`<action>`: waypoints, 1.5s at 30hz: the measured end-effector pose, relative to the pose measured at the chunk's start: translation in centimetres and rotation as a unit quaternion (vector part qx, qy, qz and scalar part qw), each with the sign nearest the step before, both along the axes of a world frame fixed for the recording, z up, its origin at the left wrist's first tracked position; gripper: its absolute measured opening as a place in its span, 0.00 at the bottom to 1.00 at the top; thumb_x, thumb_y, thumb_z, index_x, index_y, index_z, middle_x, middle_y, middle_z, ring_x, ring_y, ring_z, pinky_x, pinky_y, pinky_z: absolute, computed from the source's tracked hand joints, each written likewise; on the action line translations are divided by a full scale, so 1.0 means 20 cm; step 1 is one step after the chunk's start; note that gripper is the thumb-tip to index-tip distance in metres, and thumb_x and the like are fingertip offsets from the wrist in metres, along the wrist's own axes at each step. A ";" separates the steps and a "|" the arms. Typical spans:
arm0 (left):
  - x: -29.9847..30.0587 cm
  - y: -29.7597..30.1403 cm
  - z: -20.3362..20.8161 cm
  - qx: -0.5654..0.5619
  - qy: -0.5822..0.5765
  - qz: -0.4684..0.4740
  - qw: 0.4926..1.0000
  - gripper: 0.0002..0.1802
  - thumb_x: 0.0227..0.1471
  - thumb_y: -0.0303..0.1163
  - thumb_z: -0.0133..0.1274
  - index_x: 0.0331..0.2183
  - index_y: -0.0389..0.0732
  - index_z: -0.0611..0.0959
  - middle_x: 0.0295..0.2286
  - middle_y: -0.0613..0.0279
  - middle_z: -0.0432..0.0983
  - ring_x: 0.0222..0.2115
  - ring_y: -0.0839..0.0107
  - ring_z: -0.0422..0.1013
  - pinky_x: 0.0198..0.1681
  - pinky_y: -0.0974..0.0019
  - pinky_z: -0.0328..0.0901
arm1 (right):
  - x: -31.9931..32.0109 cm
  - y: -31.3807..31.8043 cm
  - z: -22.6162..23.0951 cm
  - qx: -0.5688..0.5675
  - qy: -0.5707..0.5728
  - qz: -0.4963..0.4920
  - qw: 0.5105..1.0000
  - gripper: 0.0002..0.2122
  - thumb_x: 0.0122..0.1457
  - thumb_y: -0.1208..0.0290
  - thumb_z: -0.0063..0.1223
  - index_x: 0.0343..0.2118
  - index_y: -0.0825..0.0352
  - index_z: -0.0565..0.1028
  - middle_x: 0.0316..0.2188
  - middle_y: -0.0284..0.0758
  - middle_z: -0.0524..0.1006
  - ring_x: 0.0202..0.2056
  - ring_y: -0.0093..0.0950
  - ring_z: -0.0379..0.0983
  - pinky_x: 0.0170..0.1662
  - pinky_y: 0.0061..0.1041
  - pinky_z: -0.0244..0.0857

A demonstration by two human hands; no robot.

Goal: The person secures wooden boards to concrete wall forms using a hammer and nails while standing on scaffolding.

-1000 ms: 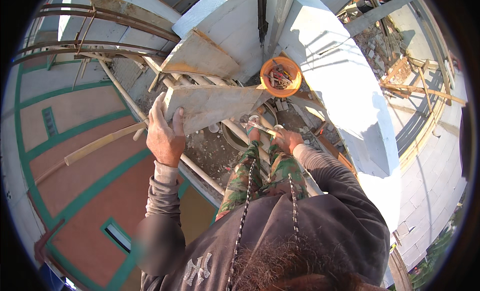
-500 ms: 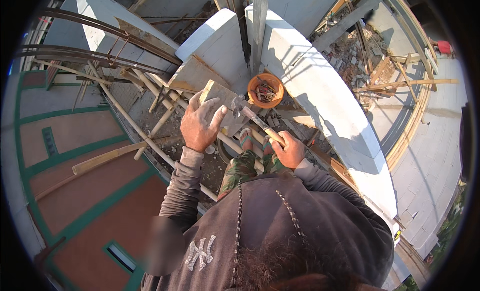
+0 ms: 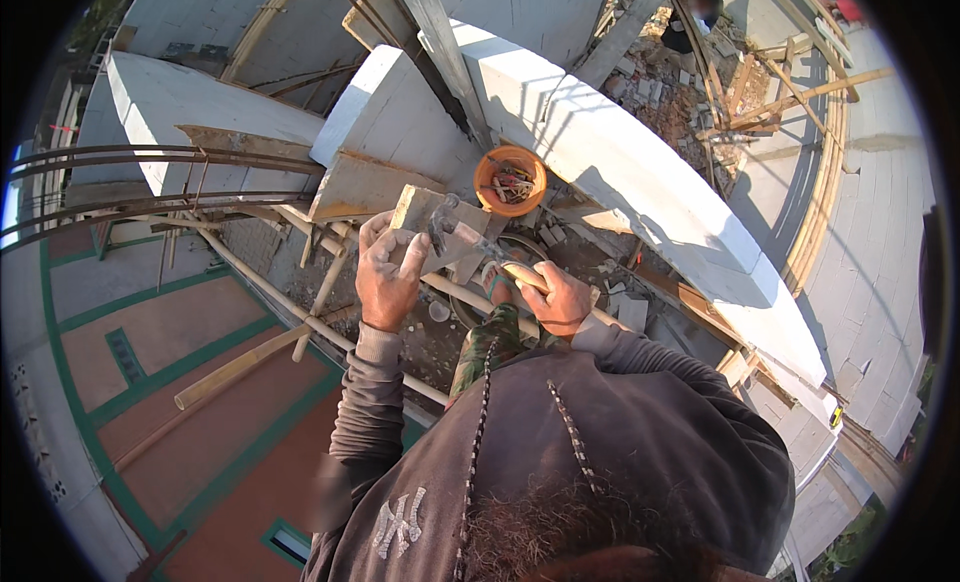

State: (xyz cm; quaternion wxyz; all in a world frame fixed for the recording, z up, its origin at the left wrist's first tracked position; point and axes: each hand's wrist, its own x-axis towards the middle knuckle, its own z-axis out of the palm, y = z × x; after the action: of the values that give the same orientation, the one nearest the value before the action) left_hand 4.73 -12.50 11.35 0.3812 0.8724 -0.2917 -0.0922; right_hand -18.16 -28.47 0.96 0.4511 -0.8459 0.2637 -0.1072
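Note:
My right hand (image 3: 557,300) is closed round the wooden handle of a hammer (image 3: 487,250). The hammer's dark metal head lies against a short, rough wooden board (image 3: 417,208), close to the fingertips of my other hand. My left hand (image 3: 388,274) has its fingers bent at the board's near left edge, with the thumb raised opposite them. It grips the board there; whether a small thing such as a nail is also between the fingers is hidden. Just beyond the board stands an orange bucket (image 3: 511,181) with scraps in it.
A curved white block wall (image 3: 640,172) runs along my right. Bamboo poles (image 3: 262,284) cross at the left, above a brown and green structure (image 3: 190,412). Steel bars (image 3: 150,157) jut in at upper left. Rubble (image 3: 655,102) lies beyond the wall; a person (image 3: 705,7) is there.
My view has shifted, so the surroundings have swung round. The fingers of my left hand are more bent at the board. The hammer stays in my right hand, its head near the board.

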 end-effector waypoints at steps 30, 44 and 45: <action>-0.32 -0.01 -0.02 0.124 -0.152 -0.008 0.980 0.08 0.53 0.38 0.63 0.35 0.46 0.87 0.45 0.46 0.77 0.47 0.48 0.74 0.48 0.50 0.69 | 0.31 0.02 -0.01 0.275 -0.112 -0.047 0.954 0.07 0.61 0.72 0.60 0.39 0.69 0.78 0.28 0.34 0.79 0.31 0.23 0.76 0.37 0.28 0.70; -0.23 0.14 -0.07 0.048 -0.111 -0.041 0.992 0.15 0.55 0.21 0.49 0.46 0.39 0.75 0.46 0.46 0.72 0.44 0.44 0.73 0.43 0.51 0.70 | 0.20 -0.29 -0.46 0.051 0.027 -0.192 0.980 0.14 0.59 0.64 0.62 0.37 0.71 0.73 0.34 0.50 0.76 0.38 0.53 0.73 0.39 0.44 0.67; -0.22 0.14 -0.07 0.042 -0.117 -0.023 0.992 0.16 0.57 0.25 0.51 0.48 0.37 0.73 0.45 0.46 0.72 0.41 0.42 0.74 0.43 0.51 0.69 | 0.14 -0.27 -0.43 0.066 0.013 -0.209 0.976 0.16 0.59 0.62 0.62 0.36 0.71 0.73 0.32 0.50 0.75 0.35 0.52 0.72 0.37 0.42 0.66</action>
State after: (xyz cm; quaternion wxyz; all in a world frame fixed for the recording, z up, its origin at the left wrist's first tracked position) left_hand 0.23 -9.80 9.99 0.3054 0.8855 -0.3500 -0.0103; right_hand -15.39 -33.92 -7.68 0.4700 -0.7417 0.4472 -0.1704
